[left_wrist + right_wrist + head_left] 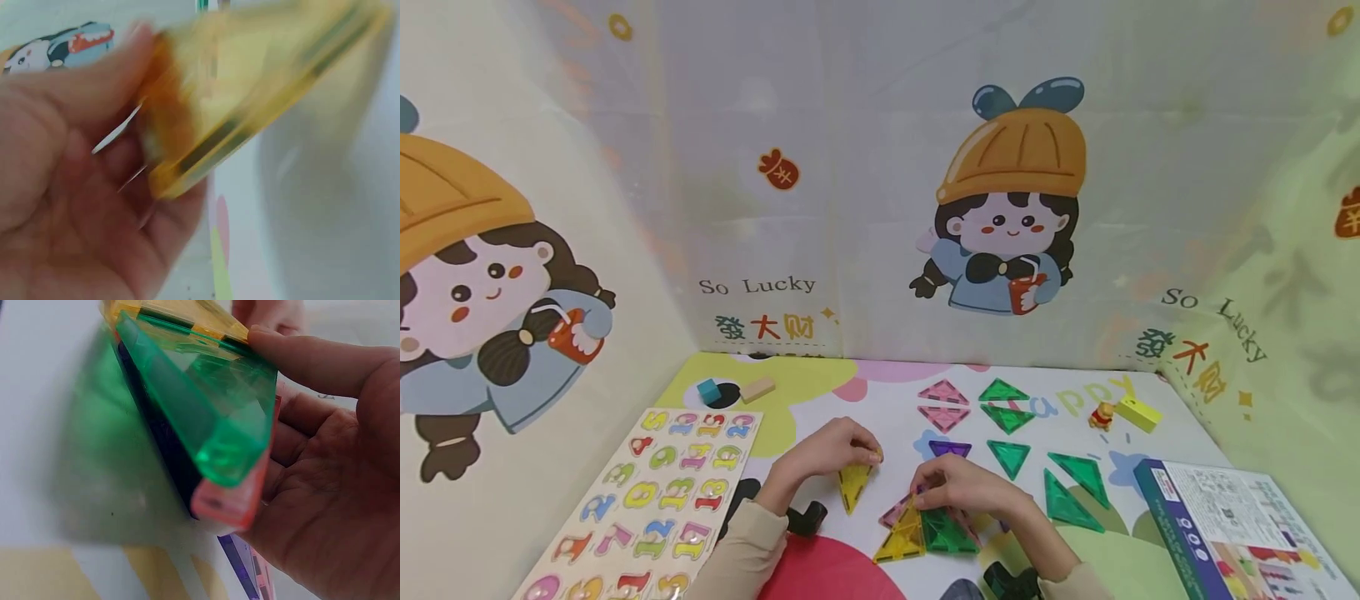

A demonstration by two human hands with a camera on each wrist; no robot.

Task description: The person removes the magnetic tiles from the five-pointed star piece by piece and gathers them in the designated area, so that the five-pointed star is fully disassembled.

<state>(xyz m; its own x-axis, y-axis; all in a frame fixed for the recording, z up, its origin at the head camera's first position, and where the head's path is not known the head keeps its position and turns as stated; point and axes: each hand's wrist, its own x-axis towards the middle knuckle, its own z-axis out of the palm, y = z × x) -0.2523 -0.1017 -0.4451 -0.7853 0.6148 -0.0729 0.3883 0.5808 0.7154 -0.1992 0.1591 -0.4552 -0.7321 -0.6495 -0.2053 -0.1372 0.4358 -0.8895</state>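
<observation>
My left hand pinches a yellow translucent triangular magnetic tile near one end, thumb on one face and fingers behind it. In the left wrist view the yellow tile is tilted and blurred. To the right, my right hand grips the top of a small tile structure. Its front shows a yellow triangle beside a green triangle, with a pink tile behind. The right wrist view shows the thumb on the upper edge of the green tile, and fingers behind, partly hidden.
Loose pink tiles, green tiles and a purple tile lie beyond and right of the structure. A number puzzle board is at left, a box at right. Blocks and a bear figurine sit farther back.
</observation>
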